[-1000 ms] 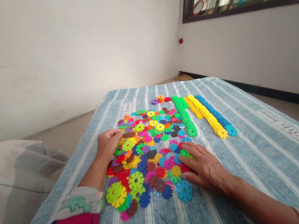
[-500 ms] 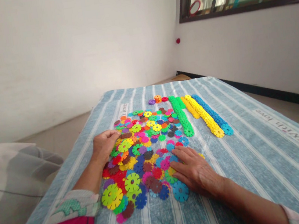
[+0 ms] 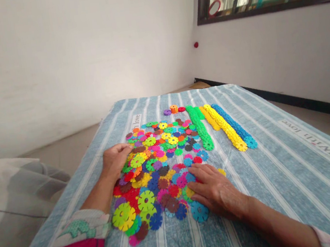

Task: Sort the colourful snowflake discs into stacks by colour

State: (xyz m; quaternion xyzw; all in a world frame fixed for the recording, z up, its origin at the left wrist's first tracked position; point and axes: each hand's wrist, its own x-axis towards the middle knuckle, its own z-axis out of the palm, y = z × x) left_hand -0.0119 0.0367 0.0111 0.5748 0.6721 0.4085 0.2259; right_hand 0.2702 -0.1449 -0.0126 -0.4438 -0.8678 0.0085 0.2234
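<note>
A loose heap of colourful notched plastic discs [image 3: 167, 180] is spread over the striped cloth between my hands. My left hand [image 3: 116, 159] rests at the heap's left edge, its thumb and fingertips pinched together. Whatever may be between those fingertips is too small or hidden to make out. Flat across the heap's right side lies my right hand [image 3: 213, 184], open, its fingers stretched over several discs. A blue disc [image 3: 200, 211] sits just below that hand, and a yellow disc [image 3: 221, 172] peeks out beyond its knuckles.
Beyond the heap lie overlapping rows of green discs [image 3: 201, 130], yellow discs [image 3: 225, 127] and blue discs [image 3: 235, 124]. Small orange [image 3: 174, 108], purple [image 3: 167, 112] and red [image 3: 181, 109] groups sit at the far end. White-covered bulk [image 3: 12, 194] stands left of the table [image 3: 284, 188].
My right hand's fingers have shifted slightly down, showing more of a red disc above them. My left hand has hardly moved.
</note>
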